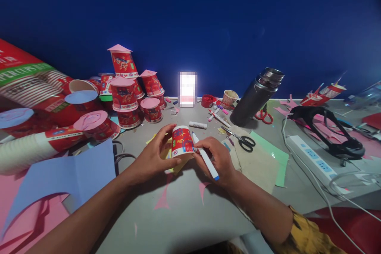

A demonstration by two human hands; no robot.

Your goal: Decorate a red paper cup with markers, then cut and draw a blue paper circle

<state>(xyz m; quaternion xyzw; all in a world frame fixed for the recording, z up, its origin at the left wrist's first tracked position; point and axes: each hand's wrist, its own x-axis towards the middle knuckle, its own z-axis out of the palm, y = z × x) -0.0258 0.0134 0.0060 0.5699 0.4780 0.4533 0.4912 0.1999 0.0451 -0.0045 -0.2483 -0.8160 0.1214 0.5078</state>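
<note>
A red patterned paper cup (182, 142) is held upside down, slightly tilted, above the grey table. My left hand (157, 149) wraps its left side, fingers behind and thumb near the lower rim. A white marker with a blue end (208, 162) lies in the grip of my right hand (218, 158), its tip pointing up by the cup's right side. Blue strokes show on the cup there; whether the tip touches it I cannot tell. Yellow paper (166, 152) peeks out behind the cup. A white marker cap (198, 125) rests just beyond.
Stacked red cups with pink tops (127, 95) stand at left, near blue card (68, 174). A black thermos (253, 101), black-handled scissors (246, 143) and a white power strip (311, 158) with cables are at right. Pink paper scraps (163, 198) lie in front.
</note>
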